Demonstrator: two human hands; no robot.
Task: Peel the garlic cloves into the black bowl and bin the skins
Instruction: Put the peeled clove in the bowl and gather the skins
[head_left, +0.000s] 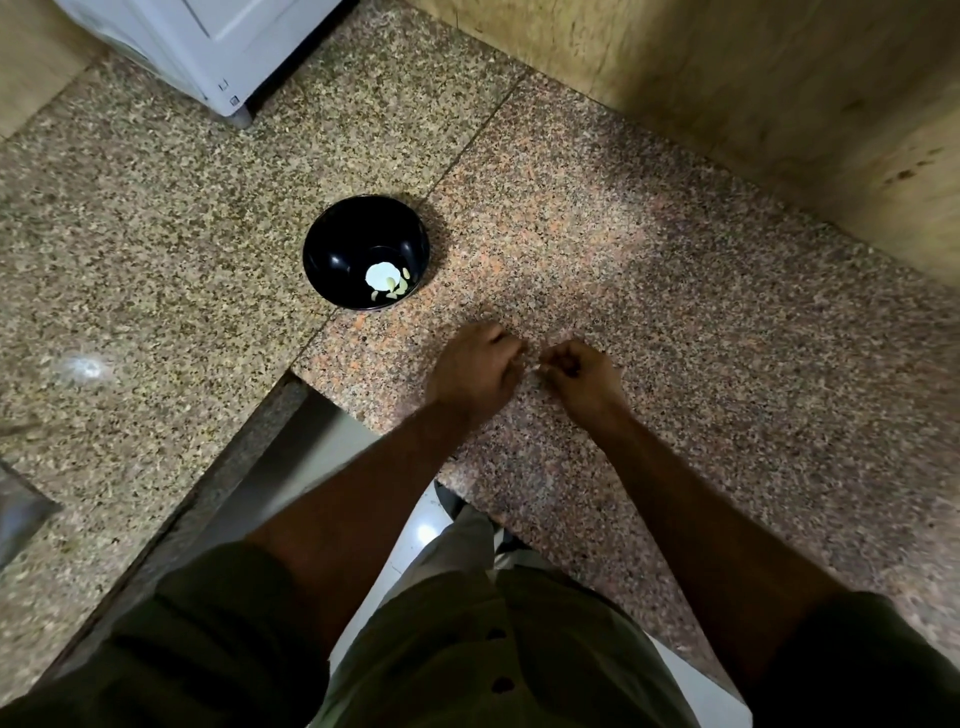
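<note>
A black bowl (332, 244) stands on the speckled granite counter (675, 322), with several peeled garlic cloves (394, 289) lying in its bottom beside a bright white patch. In front of the bowl, to its right, my left hand (475, 371) and my right hand (582, 376) are held close together over the counter, fingers curled. A small pale piece, probably a garlic clove (535, 365), shows between their fingertips. The fingers hide most of it, and no bin is in view.
A white appliance (208, 47) stands at the back left of the counter. A tan wall (779, 104) runs along the back right. The counter has a cut-out corner (291, 447) in front of me, with white floor below.
</note>
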